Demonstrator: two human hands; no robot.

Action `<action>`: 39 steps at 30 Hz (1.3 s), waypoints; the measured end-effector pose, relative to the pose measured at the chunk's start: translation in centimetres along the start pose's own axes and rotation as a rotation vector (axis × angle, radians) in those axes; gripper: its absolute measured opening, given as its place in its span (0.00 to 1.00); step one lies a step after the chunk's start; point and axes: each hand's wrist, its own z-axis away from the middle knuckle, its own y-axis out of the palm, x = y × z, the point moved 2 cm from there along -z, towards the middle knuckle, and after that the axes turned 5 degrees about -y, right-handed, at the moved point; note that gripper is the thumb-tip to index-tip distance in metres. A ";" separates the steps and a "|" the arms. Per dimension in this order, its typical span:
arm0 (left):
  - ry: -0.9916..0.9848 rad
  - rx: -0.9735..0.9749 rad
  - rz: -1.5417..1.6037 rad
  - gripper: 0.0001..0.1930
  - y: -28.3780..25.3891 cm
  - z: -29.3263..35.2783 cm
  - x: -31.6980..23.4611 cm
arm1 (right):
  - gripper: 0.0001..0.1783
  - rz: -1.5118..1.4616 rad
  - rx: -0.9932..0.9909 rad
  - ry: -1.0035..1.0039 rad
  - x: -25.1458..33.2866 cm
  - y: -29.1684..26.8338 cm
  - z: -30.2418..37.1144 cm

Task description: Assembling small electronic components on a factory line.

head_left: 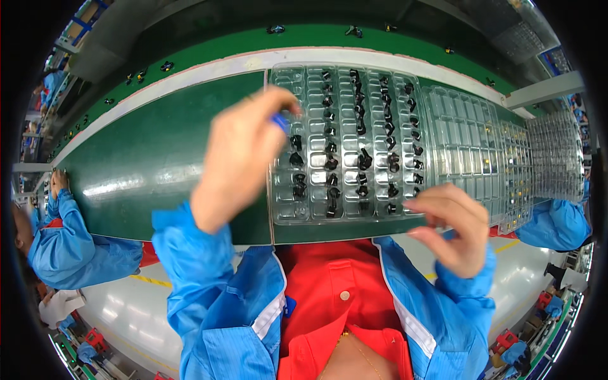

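Above the left part of a clear plastic tray (288,212), my left hand (244,149) is raised with its fingers bent, somewhat blurred. A small blue thing (280,122) shows at these fingers; I cannot tell whether they hold it or wear it. Small black parts (364,158) sit in columns in the tray's pockets, and several pockets at its left are bare. My right hand (453,225) hovers by the tray's near right corner. Its thumb and fingers are curved but apart, with nothing visible between them.
The green bench (158,152) carries more clear trays (459,126) on the right, some with small yellowish pieces. Beyond a pale rail (221,65), a green strip (215,54) bears scattered dark parts. Co-workers' blue sleeves (88,221) flank me on both sides.
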 end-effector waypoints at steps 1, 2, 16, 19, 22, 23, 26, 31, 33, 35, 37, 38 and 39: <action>-0.047 -0.080 -0.076 0.11 -1.3 -1.5 1.4 | 0.13 0.064 0.087 -0.028 -0.6 -1.3 -0.6; -0.098 -0.136 -0.208 0.12 -2.3 -3.1 3.2 | 0.12 0.096 0.134 0.013 -1.4 -2.3 -1.8; 0.061 -0.263 -0.390 0.14 -3.2 -6.5 9.9 | 0.14 0.738 -0.194 0.058 -27.3 0.0 -25.4; 0.039 0.015 -0.182 0.10 -1.6 -4.7 6.5 | 0.12 0.869 -0.167 0.119 -29.1 1.2 -27.3; 0.051 0.213 -0.217 0.12 -0.7 -2.7 4.5 | 0.09 0.763 -0.186 0.163 -30.0 0.9 -27.7; 0.068 0.265 -0.248 0.14 -0.4 -2.4 4.2 | 0.08 0.628 -0.211 0.132 -30.6 0.1 -27.6; 0.077 0.319 -0.233 0.15 0.1 -1.6 4.0 | 0.10 0.091 -0.121 0.147 -26.7 -1.9 -26.3; 0.126 0.288 -0.250 0.10 0.9 -0.4 4.5 | 0.14 -0.610 -0.003 0.198 -17.6 -3.0 -19.6; 0.165 0.223 -0.234 0.07 1.3 0.2 4.5 | 0.11 -0.812 -0.031 0.301 -14.4 -2.6 -16.1; -0.028 0.096 -0.034 0.08 1.3 0.6 4.5 | 0.11 -0.865 -0.004 0.245 -13.3 -2.8 -13.1; -0.040 0.110 0.037 0.06 1.2 0.9 3.4 | 0.12 -0.920 -0.020 0.284 -11.6 -2.9 -10.3; -0.091 0.074 0.228 0.05 1.0 1.2 2.6 | 0.12 -0.938 -0.017 0.289 -10.8 -3.0 -9.2; -0.142 0.042 0.419 0.05 1.1 1.5 2.2 | 0.12 -0.954 -0.018 0.296 -10.0 -3.1 -7.9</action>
